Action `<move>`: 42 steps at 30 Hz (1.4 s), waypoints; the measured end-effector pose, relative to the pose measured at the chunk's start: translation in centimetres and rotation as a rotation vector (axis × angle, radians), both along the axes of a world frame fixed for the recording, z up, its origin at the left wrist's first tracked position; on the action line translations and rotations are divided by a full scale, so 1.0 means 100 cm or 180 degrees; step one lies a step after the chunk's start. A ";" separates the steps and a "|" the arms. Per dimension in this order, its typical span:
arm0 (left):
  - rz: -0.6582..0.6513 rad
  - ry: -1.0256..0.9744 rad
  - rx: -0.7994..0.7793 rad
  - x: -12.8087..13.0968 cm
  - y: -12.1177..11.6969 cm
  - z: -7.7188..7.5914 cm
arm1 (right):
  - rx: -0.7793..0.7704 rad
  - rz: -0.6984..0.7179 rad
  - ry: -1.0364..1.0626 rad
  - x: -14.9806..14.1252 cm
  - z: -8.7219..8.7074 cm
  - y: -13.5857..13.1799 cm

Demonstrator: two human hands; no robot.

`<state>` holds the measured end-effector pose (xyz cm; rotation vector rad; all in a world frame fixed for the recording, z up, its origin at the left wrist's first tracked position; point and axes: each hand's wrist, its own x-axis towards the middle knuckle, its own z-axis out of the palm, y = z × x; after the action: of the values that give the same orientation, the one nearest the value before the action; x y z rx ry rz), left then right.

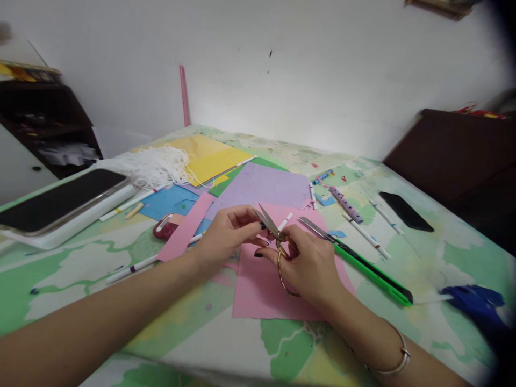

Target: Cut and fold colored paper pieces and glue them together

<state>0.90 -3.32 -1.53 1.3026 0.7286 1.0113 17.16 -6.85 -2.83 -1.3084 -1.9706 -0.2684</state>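
Observation:
Gold-handled scissors (277,232) are in my right hand (312,263), blades parted and pointing up and to the left. Close to the blades, my left hand (237,228) has its thumb and fingers pinched together; whatever lies between them is too small or hidden to make out. Both hands are above a pink paper sheet (262,298). A white pen (287,219) lies just behind the scissors. To the right of my right hand is a green box cutter (373,274) with its blade out. A pink paper strip (185,228) lies behind my left forearm.
Purple (262,188), yellow (215,153) and blue (171,201) sheets lie further back, near a heap of white string (155,166). A tablet-like device (64,199) is at left. At right are a phone (406,211), a purple rolled tube (345,204) and several pens.

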 end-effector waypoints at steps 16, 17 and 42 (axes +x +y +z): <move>-0.0029 0.0218 0.0123 -0.005 0.006 0.003 | 0.0168 0.0022 -0.0113 0.003 -0.002 0.002; -0.0040 0.0231 0.0132 -0.006 0.007 0.003 | 0.0159 0.0030 -0.0118 0.003 -0.002 0.002; 0.0065 0.0411 -0.0009 -0.012 0.014 -0.001 | -0.0265 -0.0001 -0.0297 0.007 -0.001 0.002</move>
<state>-0.30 -1.87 -1.64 1.3697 0.8427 0.9484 17.86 -6.62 -2.89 -1.3711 -2.0794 -0.2543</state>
